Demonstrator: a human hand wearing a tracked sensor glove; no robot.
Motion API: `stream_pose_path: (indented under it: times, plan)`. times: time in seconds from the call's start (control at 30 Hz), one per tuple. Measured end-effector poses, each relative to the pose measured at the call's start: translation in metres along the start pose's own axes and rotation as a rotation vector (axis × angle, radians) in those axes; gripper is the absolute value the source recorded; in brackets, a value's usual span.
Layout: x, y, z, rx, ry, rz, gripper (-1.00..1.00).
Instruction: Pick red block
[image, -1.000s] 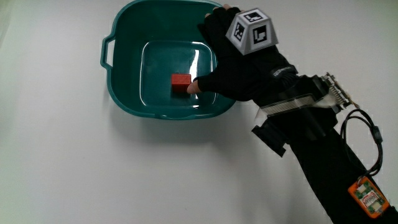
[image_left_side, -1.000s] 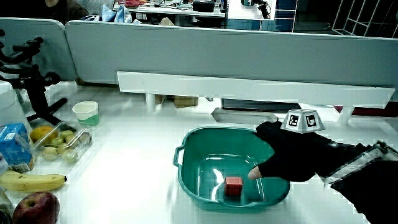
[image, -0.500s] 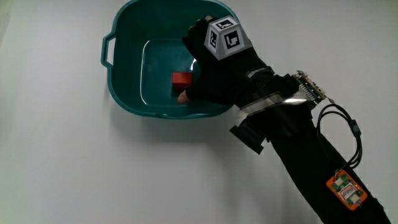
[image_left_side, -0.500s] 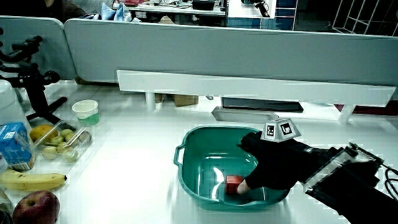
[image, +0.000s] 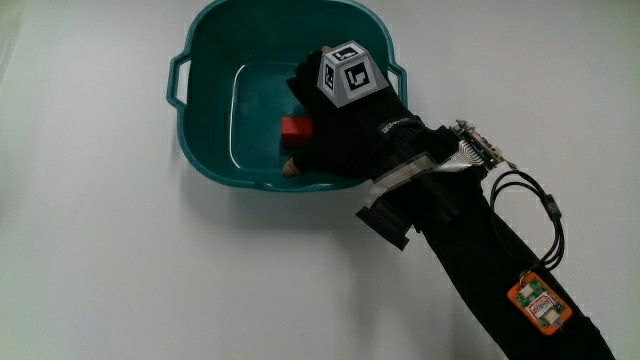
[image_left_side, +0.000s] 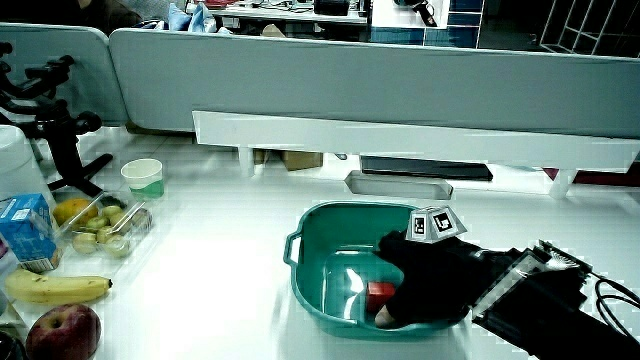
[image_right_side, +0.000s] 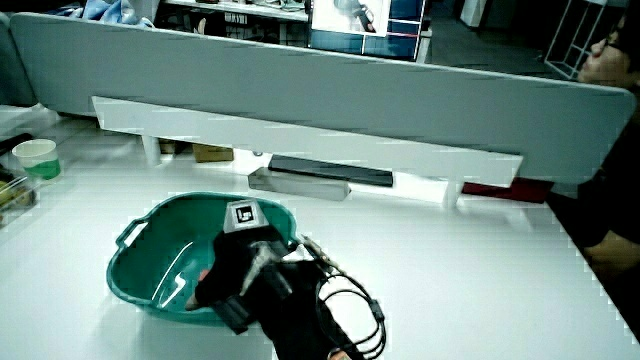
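Observation:
The red block (image: 295, 128) lies on the floor of a teal basin (image: 190, 150). The hand (image: 335, 125) reaches down into the basin, and its curled fingers and thumb close around the block, hiding part of it. In a side view the block (image_left_side: 380, 293) shows between the thumb and the fingers of the hand (image_left_side: 430, 280), low inside the basin (image_left_side: 300, 290). In a side view the hand (image_right_side: 235, 265) covers the block inside the basin (image_right_side: 130, 280). The forearm crosses the basin rim on the side nearer the person.
Near the table's edge lie a banana (image_left_side: 55, 287), an apple (image_left_side: 62, 332), a clear box of fruit (image_left_side: 100, 222), a blue carton (image_left_side: 22, 232) and a paper cup (image_left_side: 145, 178). A grey tray (image_left_side: 398, 185) sits between the basin and the partition.
The hand has gone deeper into the basin and its fingers have closed in around the red block. The block has stayed on the basin floor.

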Motion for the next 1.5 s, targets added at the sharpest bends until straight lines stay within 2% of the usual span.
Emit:
stream_pose_path:
  times: [0.17,0.3,0.4,0.43,0.5,0.53,0.63,0.7,0.83,1.0,1.07,1.13,1.2,1.23,1.3,1.37,1.5]
  plan:
    - [-0.0007,0.0038,-0.0037,-0.018,-0.006,0.004,0.05]
    - [-0.0036,0.001,-0.0008,0.009,-0.006,0.022,0.14]
    - [-0.0025,0.0058,-0.0054,0.002,-0.014,0.01,0.21]
    - [-0.0023,0.0057,-0.0051,0.01,-0.003,0.025,0.24]
    - [-0.003,0.0047,-0.0036,0.04,-0.013,0.011,0.29]
    - [-0.003,0.0062,-0.0041,0.024,-0.008,0.019,0.31]
    - [-0.0039,0.0052,-0.003,0.048,0.004,0.029,0.38]
    - [-0.0042,0.006,-0.0044,0.044,0.0,0.037,0.43]
    - [-0.0049,0.0074,-0.0053,0.07,-0.009,0.02,0.52]
    - [-0.0074,0.0065,-0.0035,0.08,-0.016,0.029,0.64]
    - [-0.0064,0.0085,-0.0057,0.069,-0.016,0.026,0.69]
    - [-0.0067,0.0069,-0.0059,0.095,-0.03,0.022,0.74]
    - [-0.0069,0.0064,-0.0046,0.097,-0.012,0.034,0.79]
    - [-0.0081,0.007,-0.0048,0.094,-0.036,0.029,0.81]
    - [-0.0082,0.0069,-0.0046,0.092,-0.026,0.04,0.86]
    - [-0.0083,0.0058,-0.0046,0.107,-0.041,0.035,0.9]
    - [-0.0103,0.0062,-0.0049,0.099,-0.048,0.045,1.0]
